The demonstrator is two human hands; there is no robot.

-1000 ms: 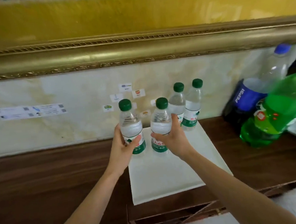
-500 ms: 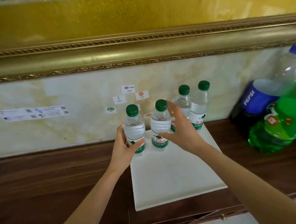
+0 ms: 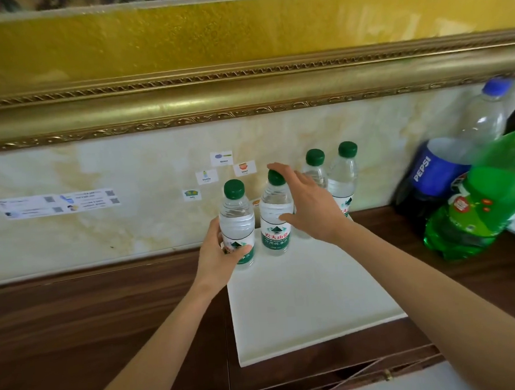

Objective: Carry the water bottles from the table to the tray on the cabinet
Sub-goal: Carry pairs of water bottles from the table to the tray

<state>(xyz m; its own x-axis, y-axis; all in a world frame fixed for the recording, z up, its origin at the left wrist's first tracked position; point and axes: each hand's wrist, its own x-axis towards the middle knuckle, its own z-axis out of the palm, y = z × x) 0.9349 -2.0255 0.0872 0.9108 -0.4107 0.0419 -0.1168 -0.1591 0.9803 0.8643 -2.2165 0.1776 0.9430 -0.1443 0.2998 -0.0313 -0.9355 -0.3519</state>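
I note four small full water bottles at the far edge of the tray [image 3: 303, 298], my left hand [image 3: 221, 255] wrapped round the leftmost bottle [image 3: 237, 223], right hand [image 3: 308, 203] spread beside its neighbour [image 3: 276, 221]; thin, smooth walls, moderately heavy, best gripped mid-body at the label.

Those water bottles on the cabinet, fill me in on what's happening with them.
A person is setting small green-capped water bottles on the white tray on the wooden cabinet. The left hand grips the leftmost bottle, standing at the tray's back left corner. The right hand is open, beside the second bottle. Two more bottles stand upright behind it.
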